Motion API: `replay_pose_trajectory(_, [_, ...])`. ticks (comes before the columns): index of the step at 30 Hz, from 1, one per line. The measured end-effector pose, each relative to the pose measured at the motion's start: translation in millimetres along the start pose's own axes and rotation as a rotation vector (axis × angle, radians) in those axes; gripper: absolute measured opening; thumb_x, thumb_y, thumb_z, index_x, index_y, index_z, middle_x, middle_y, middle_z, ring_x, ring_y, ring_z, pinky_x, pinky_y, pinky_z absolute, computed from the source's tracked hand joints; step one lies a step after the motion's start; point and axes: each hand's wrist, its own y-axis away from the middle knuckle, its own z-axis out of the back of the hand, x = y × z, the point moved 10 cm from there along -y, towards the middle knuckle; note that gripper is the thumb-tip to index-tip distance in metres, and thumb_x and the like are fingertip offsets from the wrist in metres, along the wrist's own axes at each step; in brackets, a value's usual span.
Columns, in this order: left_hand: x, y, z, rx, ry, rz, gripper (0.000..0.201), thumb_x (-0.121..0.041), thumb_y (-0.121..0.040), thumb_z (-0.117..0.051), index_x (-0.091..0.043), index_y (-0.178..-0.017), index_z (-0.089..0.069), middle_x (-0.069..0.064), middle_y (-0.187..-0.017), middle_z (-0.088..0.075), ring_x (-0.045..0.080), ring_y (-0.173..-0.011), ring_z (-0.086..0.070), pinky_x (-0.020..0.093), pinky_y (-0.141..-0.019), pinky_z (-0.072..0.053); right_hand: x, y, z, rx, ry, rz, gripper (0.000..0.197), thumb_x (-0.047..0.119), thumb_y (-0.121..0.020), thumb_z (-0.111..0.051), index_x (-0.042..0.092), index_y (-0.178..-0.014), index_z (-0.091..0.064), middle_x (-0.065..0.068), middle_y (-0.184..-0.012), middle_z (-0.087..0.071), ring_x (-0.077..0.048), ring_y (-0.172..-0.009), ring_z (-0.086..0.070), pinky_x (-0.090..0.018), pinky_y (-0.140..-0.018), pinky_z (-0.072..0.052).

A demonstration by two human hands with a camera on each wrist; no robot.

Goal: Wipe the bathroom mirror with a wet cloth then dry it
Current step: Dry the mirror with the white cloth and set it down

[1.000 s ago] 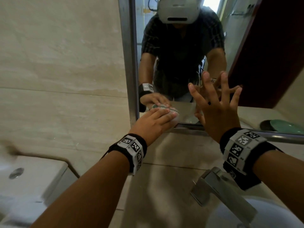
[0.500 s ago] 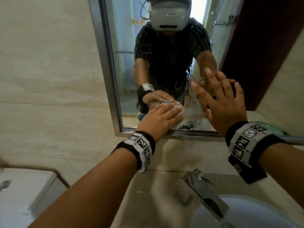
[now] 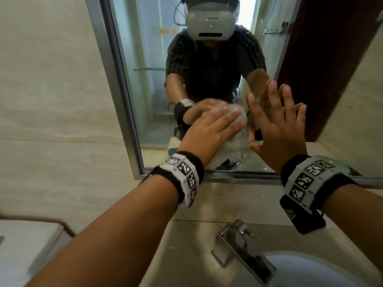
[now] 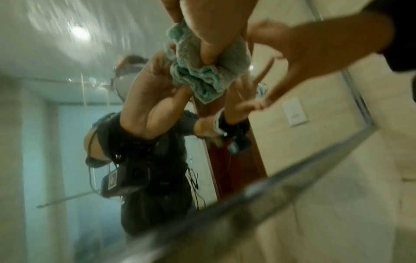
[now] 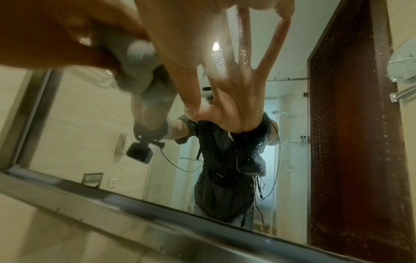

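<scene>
The metal-framed bathroom mirror (image 3: 149, 90) hangs on the tiled wall above the basin. My left hand (image 3: 211, 129) presses a wadded teal-grey cloth (image 3: 241, 119) against the lower part of the glass. In the left wrist view the fingers (image 4: 211, 35) curl round the cloth (image 4: 198, 74). Just to its right, my right hand (image 3: 277, 125) lies flat on the glass with its fingers spread and holds nothing. The right wrist view shows that hand (image 5: 180, 44) meeting its reflection, with water drops (image 5: 218, 58) on the glass above it.
The mirror's steel bottom frame (image 3: 228, 177) runs just below both wrists. A chrome faucet (image 3: 242, 245) and a white basin (image 3: 310, 270) sit below my arms. A white fixture (image 3: 20, 245) stands at the lower left. A dark red door (image 3: 331, 59) shows at the mirror's right.
My left hand has carried the cloth up and to the right from the mirror's bottom edge, toward my right hand. The right hand stays spread on the glass.
</scene>
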Motion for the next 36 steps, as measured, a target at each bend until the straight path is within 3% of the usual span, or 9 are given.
replay_pose_trajectory(7, [-26, 73, -73, 0.309, -0.097, -0.116, 0.08, -0.007, -0.048, -0.087, -0.018, -0.123, -0.062, 0.006, -0.126, -0.061, 0.028, -0.11, -0.061, 0.043, -0.087, -0.052, -4, 8, -5, -0.046, 0.003, 0.029, 0.097, 0.039, -0.073, -0.072, 0.028, -0.15, -0.014, -0.011, -0.157, -0.008, -0.035, -0.143, -0.01, -0.065, -0.104, -0.025])
replay_pose_trajectory(9, [-28, 80, -76, 0.449, -0.129, -0.128, 0.079, -0.008, -0.056, -0.085, -0.021, -0.129, -0.057, 0.004, -0.134, -0.055, 0.026, -0.118, -0.056, 0.043, -0.095, -0.047, -5, 9, -1, -0.066, 0.016, 0.028, 0.097, 0.039, -0.071, -0.072, 0.029, -0.15, -0.016, -0.01, -0.157, -0.01, -0.034, -0.142, -0.016, -0.061, -0.103, -0.029])
replay_pose_trajectory(12, [-21, 76, -77, 0.643, -0.188, -0.142, 0.07, -0.008, -0.086, -0.061, -0.026, -0.146, -0.031, 0.003, -0.154, -0.027, 0.026, -0.139, -0.028, 0.043, -0.113, -0.024, -6, 5, 14, -0.098, -0.032, 0.065, 0.085, 0.032, -0.075, -0.069, 0.029, -0.148, -0.024, -0.011, -0.155, -0.019, -0.033, -0.135, -0.026, -0.054, -0.097, -0.035])
replay_pose_trajectory(15, [-8, 32, -25, 0.355, -0.167, -0.129, 0.057, -0.009, -0.07, -0.072, -0.021, -0.125, -0.061, 0.005, -0.131, -0.058, 0.029, -0.116, -0.057, 0.044, -0.095, -0.048, -13, -15, 32, -0.058, -0.115, 0.099, 0.084, 0.025, -0.072, -0.073, 0.03, -0.145, -0.032, -0.013, -0.15, -0.024, -0.034, -0.126, -0.027, -0.054, -0.094, -0.035])
replay_pose_trajectory(17, [6, 0, 15, 0.18, -0.184, -0.104, 0.042, -0.015, -0.078, -0.051, -0.02, -0.116, -0.068, 0.005, -0.121, -0.065, 0.029, -0.107, -0.063, 0.044, -0.088, -0.051, -21, -36, 45, -0.026, -0.115, 0.089, 0.088, 0.027, -0.069, -0.075, 0.033, -0.144, -0.031, -0.011, -0.148, -0.021, -0.033, -0.125, -0.026, -0.055, -0.097, -0.033])
replay_pose_trajectory(20, [23, -62, 78, 0.017, -0.141, 0.001, 0.052, -0.022, -0.08, -0.033, -0.018, -0.12, -0.065, 0.009, -0.123, -0.063, 0.031, -0.11, -0.061, 0.045, -0.091, -0.049, -36, -68, 71, -0.021, -0.147, 0.026, 0.084, 0.028, -0.073, -0.073, 0.034, -0.144, -0.03, -0.012, -0.149, -0.021, -0.034, -0.128, -0.027, -0.056, -0.1, -0.031])
replay_pose_trajectory(24, [61, -126, 149, -0.143, 0.021, 0.241, 0.056, -0.007, -0.081, -0.056, -0.019, -0.135, -0.051, 0.012, -0.141, -0.047, 0.035, -0.128, -0.042, 0.047, -0.104, -0.039, -58, -105, 98, 0.024, -0.15, -0.043, 0.095, 0.036, -0.072, -0.075, 0.036, -0.147, -0.017, -0.009, -0.153, -0.01, -0.035, -0.134, -0.022, -0.055, -0.106, -0.029])
replay_pose_trajectory(29, [61, -162, 167, -0.171, 0.026, 0.323, 0.063, -0.014, -0.087, -0.06, -0.029, -0.144, -0.036, 0.003, -0.151, -0.031, 0.028, -0.135, -0.03, 0.039, -0.108, -0.033, -76, -118, 101, 0.072, -0.156, -0.105, 0.109, 0.046, -0.068, -0.076, 0.036, -0.148, -0.002, -0.004, -0.155, 0.002, -0.03, -0.138, -0.014, -0.052, -0.109, -0.027])
replay_pose_trajectory(36, [-7, -134, 70, 0.166, -0.125, -0.028, 0.064, -0.015, -0.088, -0.061, -0.022, -0.145, -0.034, 0.008, -0.153, -0.028, 0.03, -0.14, -0.024, 0.044, -0.116, -0.017, -84, -110, 91, 0.042, -0.151, -0.112, 0.107, 0.05, -0.069, -0.073, 0.033, -0.149, -0.003, -0.006, -0.155, -0.001, -0.031, -0.139, -0.015, -0.051, -0.11, -0.027])
